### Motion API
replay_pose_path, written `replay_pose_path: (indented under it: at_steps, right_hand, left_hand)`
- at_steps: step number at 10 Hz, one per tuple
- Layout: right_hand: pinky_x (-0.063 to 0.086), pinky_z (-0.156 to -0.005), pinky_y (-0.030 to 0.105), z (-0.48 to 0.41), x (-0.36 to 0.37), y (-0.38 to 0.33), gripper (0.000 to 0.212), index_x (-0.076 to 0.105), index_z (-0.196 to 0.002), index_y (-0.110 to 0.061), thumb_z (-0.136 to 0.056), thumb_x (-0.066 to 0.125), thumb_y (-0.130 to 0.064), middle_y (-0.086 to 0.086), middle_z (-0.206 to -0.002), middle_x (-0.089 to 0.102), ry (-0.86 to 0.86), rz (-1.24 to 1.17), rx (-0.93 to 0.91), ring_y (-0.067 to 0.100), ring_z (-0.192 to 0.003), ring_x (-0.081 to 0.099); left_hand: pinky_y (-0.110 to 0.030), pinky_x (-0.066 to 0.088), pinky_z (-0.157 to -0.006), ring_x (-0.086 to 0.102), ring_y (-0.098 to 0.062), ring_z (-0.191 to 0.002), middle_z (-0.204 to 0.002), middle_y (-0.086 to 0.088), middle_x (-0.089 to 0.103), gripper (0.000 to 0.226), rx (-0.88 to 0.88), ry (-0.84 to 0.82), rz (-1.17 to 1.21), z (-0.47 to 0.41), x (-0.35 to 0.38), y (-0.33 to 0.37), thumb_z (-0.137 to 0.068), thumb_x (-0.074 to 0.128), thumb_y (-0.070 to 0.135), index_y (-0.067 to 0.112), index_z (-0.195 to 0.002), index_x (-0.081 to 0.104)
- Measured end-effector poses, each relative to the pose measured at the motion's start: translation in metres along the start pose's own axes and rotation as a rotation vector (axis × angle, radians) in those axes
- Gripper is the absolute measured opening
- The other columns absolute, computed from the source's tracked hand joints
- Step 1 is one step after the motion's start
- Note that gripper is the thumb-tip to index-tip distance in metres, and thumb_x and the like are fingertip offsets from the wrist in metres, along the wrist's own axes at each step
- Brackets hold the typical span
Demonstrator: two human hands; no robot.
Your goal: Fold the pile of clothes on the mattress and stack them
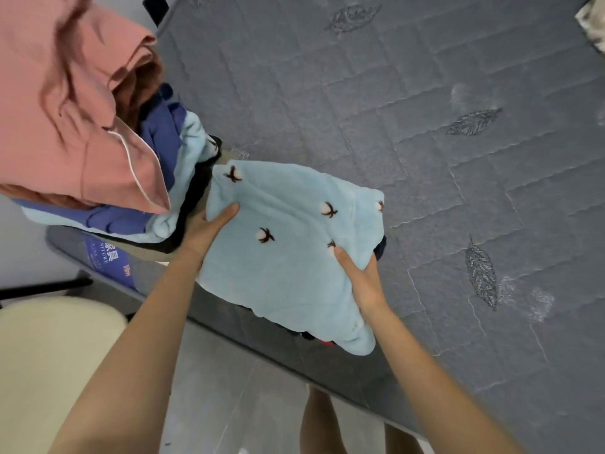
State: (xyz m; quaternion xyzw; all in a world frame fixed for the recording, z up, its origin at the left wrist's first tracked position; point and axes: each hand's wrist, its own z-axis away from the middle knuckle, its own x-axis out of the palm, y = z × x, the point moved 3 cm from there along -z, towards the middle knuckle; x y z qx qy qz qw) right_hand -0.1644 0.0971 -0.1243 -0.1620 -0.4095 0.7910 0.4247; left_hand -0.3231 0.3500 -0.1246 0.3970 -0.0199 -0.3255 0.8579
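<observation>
1. Head view, grip: your L hand (209, 229) clamped the left edge of the fleece (288, 263), thumb flat on top, fingers tucked under and out of sight. Your R hand (363, 280) pinched the right edge the same way, thumb on top, fingers curled beneath. Both hands had cloth in them.
2. Where it was: the fleece, pale blue and folded, sat over the mattress (442, 158) near its edge, just beside the stack (108, 217). Resting or lifted, I couldn't tell.
3. Why held so: prob. a two-sided hold to stop the fold opening and to move what lay under it as one bundle. Dark cloth (379, 252) peeped out at the right edge and a bit of red (325, 343) at the lower edge.
4. Around: the stack at left had a pink top (65, 109) uppermost, w/ brown, navy, pale blue and black layers below. The pink corner hung close to your L hand.
5. In the way: the stack's lower layers met the fleece's upper-left corner, so there was little room on that side. A cream chair (49, 355) and the floor (229, 404) lay below the mattress edge. Patterned cloth (594, 24) in the far corner was well apart.
</observation>
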Motion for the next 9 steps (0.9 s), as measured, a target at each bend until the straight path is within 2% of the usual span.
replay_pose_path:
  at_steps: [1,2,3,4,5,6,7,8,9]
  right_hand:
    - [0.046,-0.103,0.048,-0.003,0.004,0.005,0.051,0.050,-0.134,-0.017,-0.088,0.070,-0.026,0.003,-0.128,0.063,0.020,-0.013,0.049,0.020,-0.118,0.060]
    - [0.048,-0.102,0.045,-0.002,0.002,0.004,0.048,0.053,-0.131,-0.018,-0.087,0.071,-0.028,0.002,-0.125,0.065,0.035,0.019,0.050,0.018,-0.116,0.061]
    - [0.048,-0.101,0.046,0.004,-0.005,-0.005,0.048,0.060,-0.124,-0.019,-0.082,0.075,-0.038,0.004,-0.121,0.064,0.109,0.173,0.026,0.021,-0.116,0.059]
    - [0.045,-0.102,0.047,0.016,-0.013,-0.022,0.063,0.055,-0.126,-0.023,-0.073,0.078,-0.049,-0.001,-0.124,0.060,0.225,0.370,-0.047,0.022,-0.122,0.052]
    - [0.027,-0.115,0.053,0.033,-0.012,-0.038,0.098,0.025,-0.149,-0.025,-0.072,0.075,-0.059,0.002,-0.153,0.032,0.294,0.537,0.006,0.023,-0.142,0.029]
    - [0.003,-0.120,0.048,0.053,-0.008,-0.057,0.102,0.004,-0.153,-0.032,-0.078,0.064,-0.065,0.001,-0.162,0.003,0.263,0.803,-0.061,0.021,-0.149,0.003]
    - [-0.002,-0.119,0.048,0.076,-0.006,-0.076,0.090,0.007,-0.153,-0.038,-0.083,0.055,-0.068,0.000,-0.162,0.002,0.123,1.033,-0.172,0.022,-0.149,-0.001]
    - [-0.004,-0.118,0.052,0.098,-0.012,-0.085,0.085,0.006,-0.152,-0.039,-0.084,0.045,-0.072,0.000,-0.161,0.005,0.043,1.261,-0.198,0.025,-0.149,-0.001]
    - [-0.005,-0.117,0.055,0.120,-0.020,-0.093,0.084,0.001,-0.153,-0.038,-0.087,0.041,-0.071,0.001,-0.162,0.003,-0.021,1.395,-0.209,0.027,-0.149,-0.002]
  left_hand:
    - [-0.037,0.050,-0.090,0.065,-0.016,-0.096,-0.098,0.010,0.069,0.065,-0.016,0.002,-0.035,-0.003,-0.002,-0.001,-0.043,0.075,0.071,0.031,-0.093,0.064]
    - [-0.034,0.047,-0.089,0.062,-0.013,-0.099,-0.101,0.013,0.066,0.067,0.005,-0.013,-0.076,-0.002,-0.002,0.002,-0.045,0.074,0.073,0.034,-0.098,0.061]
    - [-0.030,0.041,-0.087,0.058,-0.011,-0.101,-0.108,0.014,0.061,0.064,0.056,-0.007,-0.172,0.009,-0.005,0.010,-0.065,0.070,0.071,0.033,-0.116,0.058]
    - [-0.030,0.036,-0.085,0.055,-0.019,-0.101,-0.112,0.004,0.060,0.058,0.159,0.154,-0.416,0.037,-0.006,0.015,-0.086,0.050,0.065,0.022,-0.124,0.056]
    - [-0.036,0.041,-0.084,0.056,-0.031,-0.107,-0.117,-0.008,0.060,0.053,0.243,0.344,-0.510,0.081,-0.002,0.015,-0.094,0.044,0.054,0.012,-0.126,0.052]
    - [-0.044,0.042,-0.098,0.050,-0.031,-0.120,-0.133,-0.012,0.053,0.056,0.305,0.428,-0.524,0.125,0.005,0.012,-0.095,0.047,0.047,0.009,-0.136,0.046]
    - [-0.051,0.032,-0.108,0.040,-0.035,-0.133,-0.144,-0.017,0.043,0.065,0.375,0.474,-0.674,0.168,0.017,0.011,-0.093,0.048,0.052,0.009,-0.142,0.041]
    - [-0.055,0.018,-0.114,0.022,-0.035,-0.144,-0.155,-0.014,0.027,0.076,0.519,0.455,-0.848,0.209,0.031,0.011,-0.085,0.036,0.063,0.019,-0.147,0.037]
    - [-0.059,0.016,-0.111,0.017,-0.035,-0.145,-0.157,-0.011,0.023,0.074,0.707,0.442,-0.985,0.241,0.039,0.010,-0.085,0.038,0.063,0.024,-0.148,0.035]
